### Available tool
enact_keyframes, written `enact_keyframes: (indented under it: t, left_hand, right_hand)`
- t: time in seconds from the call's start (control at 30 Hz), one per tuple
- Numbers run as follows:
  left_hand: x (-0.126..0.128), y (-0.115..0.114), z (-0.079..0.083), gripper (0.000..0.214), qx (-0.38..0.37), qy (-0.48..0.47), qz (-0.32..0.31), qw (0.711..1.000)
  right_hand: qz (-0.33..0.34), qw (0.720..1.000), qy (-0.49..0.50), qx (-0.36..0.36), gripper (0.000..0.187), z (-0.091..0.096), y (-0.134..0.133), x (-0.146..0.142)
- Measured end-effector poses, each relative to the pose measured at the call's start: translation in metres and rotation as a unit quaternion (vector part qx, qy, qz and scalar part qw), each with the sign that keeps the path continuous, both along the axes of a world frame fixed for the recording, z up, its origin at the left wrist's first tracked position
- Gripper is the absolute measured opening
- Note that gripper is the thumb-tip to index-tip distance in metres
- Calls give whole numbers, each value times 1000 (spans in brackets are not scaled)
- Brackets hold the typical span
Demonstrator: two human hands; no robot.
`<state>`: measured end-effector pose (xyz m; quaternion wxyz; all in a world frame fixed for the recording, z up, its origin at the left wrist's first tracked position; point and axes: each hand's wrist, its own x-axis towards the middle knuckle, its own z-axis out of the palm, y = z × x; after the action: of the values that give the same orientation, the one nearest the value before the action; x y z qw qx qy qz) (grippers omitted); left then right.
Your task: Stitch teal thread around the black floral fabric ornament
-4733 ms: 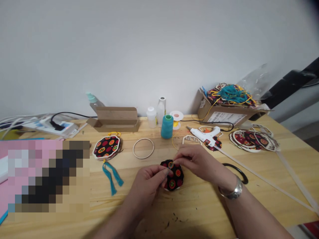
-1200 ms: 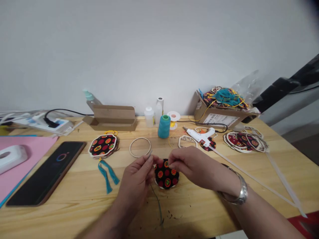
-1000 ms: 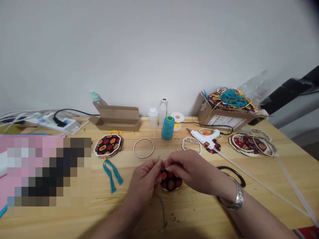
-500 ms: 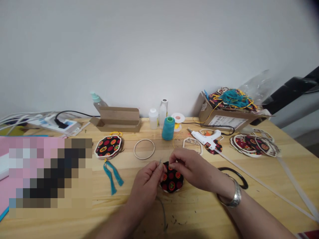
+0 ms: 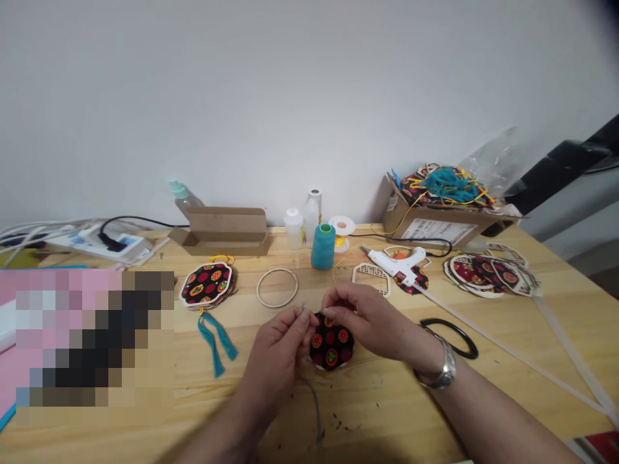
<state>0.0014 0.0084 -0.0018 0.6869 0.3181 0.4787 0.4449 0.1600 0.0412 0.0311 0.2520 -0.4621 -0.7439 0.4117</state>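
A small round piece covered in black cloth with red and orange flowers (image 5: 331,343) lies on the wooden table (image 5: 387,412) between my hands. My left hand (image 5: 280,351) is closed in a pinch on a thin needle-like pin at the piece's left edge, and a dark teal thread (image 5: 316,412) trails from it toward me. My right hand (image 5: 367,317) pinches the piece's top edge, where a yellow cord shows. A silver bracelet (image 5: 438,370) sits on my right wrist.
Behind my hands lie a wooden ring (image 5: 277,287), a teal thread spool (image 5: 324,246), a white glue gun (image 5: 397,263) and a fretwork wooden shape (image 5: 371,278). Finished flower pieces with a teal tassel (image 5: 207,287) lie left; more pieces (image 5: 488,274), a cardboard box (image 5: 435,219) and a black ring (image 5: 449,336) lie right.
My hands have stayed at the flower piece, shifting slightly. The left fingers now pinch a needle with thread trailing toward me, which was not visible in the earliest frame.
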Motion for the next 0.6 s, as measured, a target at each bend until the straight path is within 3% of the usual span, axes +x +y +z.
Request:
enact_keyframes:
  t: [0.17,0.23,0.37,0.6]
  left_hand:
    - [1,2,1,20,-33,-39,25,998]
    - [1,2,1,20,-27,-29,36,999]
    - [0,4,0,19,-15,-29,56,998]
    - [-1,3,0,17,-8,-38,74,997]
  right_hand:
    - [19,971,131,-199,11,1,0,0]
    - [22,960,151,-235,10,2,1,2]
    - [42,968,101,-226,9,2,2,10]
    - [67,990,-45,-117,14,1,7,26]
